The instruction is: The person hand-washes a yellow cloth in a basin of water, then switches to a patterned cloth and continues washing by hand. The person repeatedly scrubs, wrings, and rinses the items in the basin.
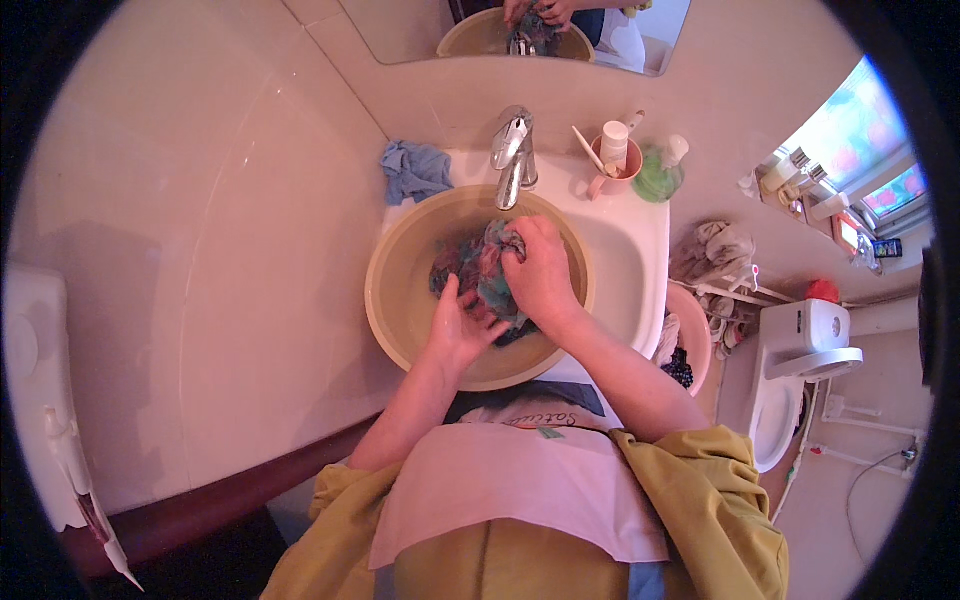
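Observation:
A tan plastic basin (390,330) sits on the white washbasin, beneath a chrome faucet (512,161). Inside it is a wet, crumpled cloth (491,281) in teal, pink and dark colours. My right hand (541,274) grips the bunched upper right part of this cloth, its fingers curled around the folds. Beside the cloth's lower left side, my left hand (469,319) is palm up with its fingers spread, close to the cloth or touching it; the exact contact is unclear. A darker part of fabric shows below the cloth, partly hidden by my right wrist.
Behind the basin lie a blue cloth (416,171), a pink cup (628,166) holding toiletries, and a green pump bottle (660,174). A mirror (405,26) hangs above. To the right are a pink tub (697,337) with clothes and a toilet (776,420); a tiled wall (225,262) borders the left.

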Demonstrator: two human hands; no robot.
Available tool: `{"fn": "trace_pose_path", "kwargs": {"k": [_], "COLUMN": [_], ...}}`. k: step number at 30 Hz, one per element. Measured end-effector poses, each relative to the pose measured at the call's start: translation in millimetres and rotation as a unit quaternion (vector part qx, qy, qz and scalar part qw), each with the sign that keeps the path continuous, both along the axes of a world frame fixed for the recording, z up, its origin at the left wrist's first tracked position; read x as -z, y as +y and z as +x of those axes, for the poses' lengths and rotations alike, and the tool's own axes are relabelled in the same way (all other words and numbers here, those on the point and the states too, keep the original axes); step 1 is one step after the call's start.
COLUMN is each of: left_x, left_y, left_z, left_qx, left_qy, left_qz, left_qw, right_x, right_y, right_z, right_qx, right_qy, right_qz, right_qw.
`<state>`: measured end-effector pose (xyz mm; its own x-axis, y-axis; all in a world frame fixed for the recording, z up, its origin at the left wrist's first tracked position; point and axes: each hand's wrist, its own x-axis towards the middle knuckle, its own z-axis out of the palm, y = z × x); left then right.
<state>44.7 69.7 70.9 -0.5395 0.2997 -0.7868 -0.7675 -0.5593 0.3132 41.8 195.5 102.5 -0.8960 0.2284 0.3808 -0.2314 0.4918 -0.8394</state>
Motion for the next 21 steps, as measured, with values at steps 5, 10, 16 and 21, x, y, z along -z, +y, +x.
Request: {"fn": "trace_pose_path", "kwargs": {"k": [5,10,16,21], "left_x": [26,18,9,108], "left_y": [-6,1,7,-25], "left_z": [-2,7,-4,-46], "left_qx": [0.076,-0.005,-0.016,0.103], "left_qy": [0.211,0.151,0.141,0.448], "left_qz": [0.252,0.091,0.042,0.016], "left_qw": [0.941,0.984,0.989,0.888], "right_x": [10,33,35,11], "right_y": [-39,-45,-20,-55], "right_z": [39,10,-1,29], "right_qx": [-0.219,-0.122,-0.013,-0.079], "right_qy": [0.111,0.015,-0.089,-0.093], "right_qz": [0.060,0.213,0.044,0.175], "right_qw": [0.968,0.969,0.995,0.977]}}
